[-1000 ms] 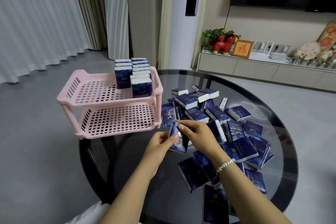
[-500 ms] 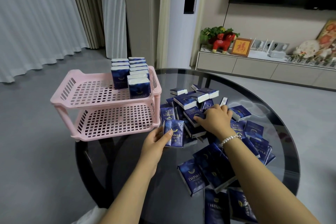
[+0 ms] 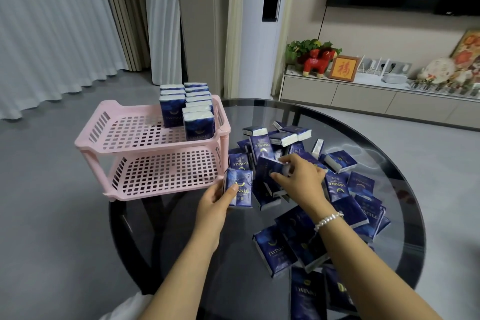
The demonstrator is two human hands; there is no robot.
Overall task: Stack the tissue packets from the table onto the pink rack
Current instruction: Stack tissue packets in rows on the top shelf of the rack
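Since half a second ago the right hand point(image 3: 298, 176) is lifting a second packet point(image 3: 268, 167) clear of the heap, where before it was only pressing down among the packets; the left hand point(image 3: 217, 199) is staying where it was, just off the front corner of the pink rack point(image 3: 145, 161).

The left hand is gripping one tissue packet point(image 3: 239, 188) upright, thumb across its printed face and fingers curled behind, probably parking it there so a second can be added and both carried to the rack together. The right hand is pinching its packet by one end, thumb beneath and fingers curled over the top, tilting it up from the loose pile point(image 3: 345, 184) spread over the glass desk point(image 3: 405, 228). Neither hand is open.

On the rack's top shelf, two rows of packets point(image 3: 187, 109) are standing on edge against the far right corner, likely packed tight so each new one is leaning on the last and the row is filling forward. The lower shelf is showing only its grid. Most of the packets are lying on the desk, flat or overlapping, so by my judgement the job is at an early stage.
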